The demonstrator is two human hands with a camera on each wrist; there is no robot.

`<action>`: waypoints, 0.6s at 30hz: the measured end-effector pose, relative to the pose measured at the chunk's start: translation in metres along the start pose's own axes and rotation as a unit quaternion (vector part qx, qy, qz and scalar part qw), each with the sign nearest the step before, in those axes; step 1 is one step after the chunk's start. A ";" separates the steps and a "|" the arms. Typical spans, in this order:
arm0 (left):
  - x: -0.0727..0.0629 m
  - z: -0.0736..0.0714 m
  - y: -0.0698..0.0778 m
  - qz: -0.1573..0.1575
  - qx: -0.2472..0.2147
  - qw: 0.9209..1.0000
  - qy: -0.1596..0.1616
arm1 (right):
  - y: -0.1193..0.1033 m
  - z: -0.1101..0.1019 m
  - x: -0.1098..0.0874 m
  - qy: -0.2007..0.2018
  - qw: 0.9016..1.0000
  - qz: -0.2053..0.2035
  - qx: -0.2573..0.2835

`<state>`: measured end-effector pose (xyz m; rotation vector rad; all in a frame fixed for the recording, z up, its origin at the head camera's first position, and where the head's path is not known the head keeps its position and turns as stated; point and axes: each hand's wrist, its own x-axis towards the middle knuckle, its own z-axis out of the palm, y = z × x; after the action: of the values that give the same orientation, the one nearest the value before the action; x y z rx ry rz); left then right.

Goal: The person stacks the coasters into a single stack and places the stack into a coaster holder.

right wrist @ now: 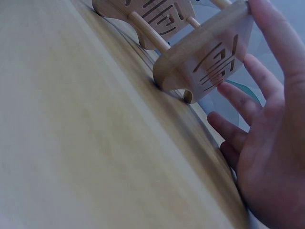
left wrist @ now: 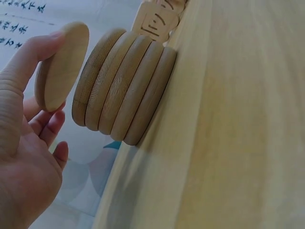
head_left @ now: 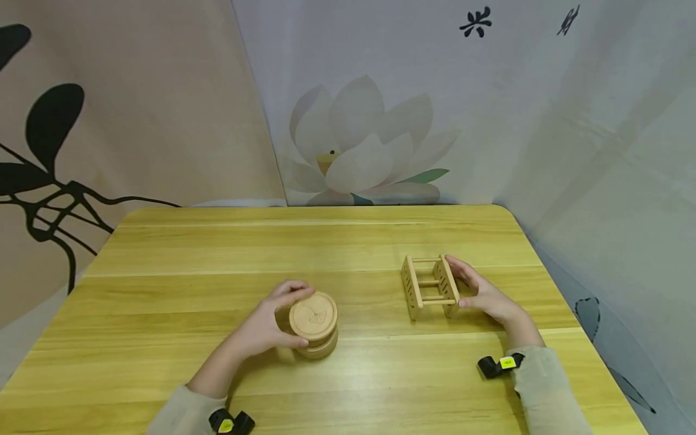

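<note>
Between the thumb and fingers of my left hand (head_left: 265, 323) is a round wooden coaster (head_left: 313, 315), its top engraved with a leaf-like mark. In the left wrist view this coaster (left wrist: 66, 67) is tilted and raised clear of a stack of several matching coasters (left wrist: 124, 86), which stands on the table. To the right is a wooden coaster rack (head_left: 411, 290) with slotted side panels joined by round rods. My right hand (head_left: 486, 296) grips the rack's right panel by its two ends, and in the right wrist view some fingertips touch the panel (right wrist: 214, 62).
The light wooden table (head_left: 359, 241) has rounded far corners. Behind it hangs a cloth backdrop (head_left: 370, 48) printed with a pale lotus and dark leaves. Each wrist wears a small black camera (head_left: 496, 366).
</note>
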<state>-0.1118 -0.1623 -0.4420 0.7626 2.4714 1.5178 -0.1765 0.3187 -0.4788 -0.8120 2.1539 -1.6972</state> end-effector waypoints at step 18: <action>-0.008 0.006 -0.003 0.002 -0.009 1.000 -0.012 | 0.000 -0.001 -0.001 0.002 1.000 0.015 -0.005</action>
<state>-0.1035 -0.1625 -0.4492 0.7779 2.4366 1.5222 -0.1760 0.3197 -0.4783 -0.7758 2.1685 -1.6756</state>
